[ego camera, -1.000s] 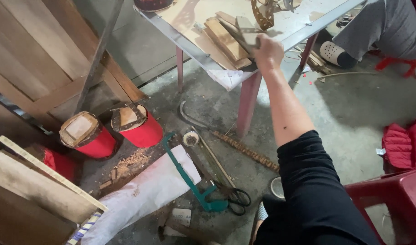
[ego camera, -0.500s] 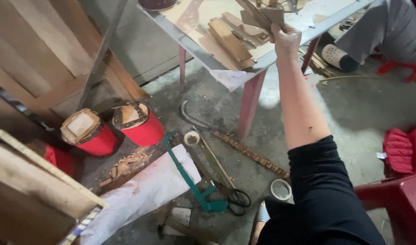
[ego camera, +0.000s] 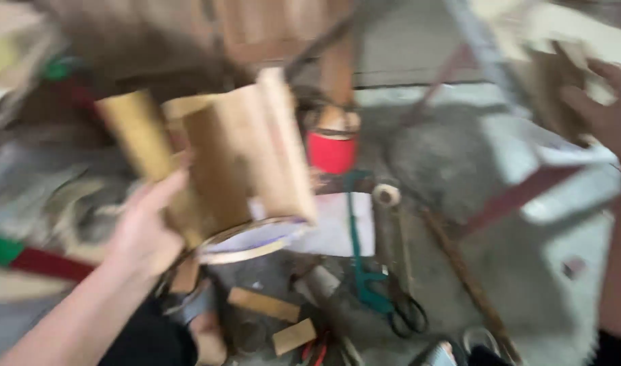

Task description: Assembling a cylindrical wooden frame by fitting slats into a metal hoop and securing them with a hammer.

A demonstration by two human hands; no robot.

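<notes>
At lower left, my left hand holds up a bundle of light wooden pieces; the picture is heavily motion-blurred.

Left hand: my fingers are closed around the lower left edge of the wooden pieces, which stand roughly upright and fill the middle of the view (a round, pale-rimmed piece shows at their lower end, too smeared for me to identify). Right hand: at the upper right edge, fingers spread, laid against a brown wooden item on the table; I cannot tell whether it grips that item. Below the bundle, on the floor: a red container, a green-handled tool, black-handled scissors just beside it, and small wood blocks.
</notes>
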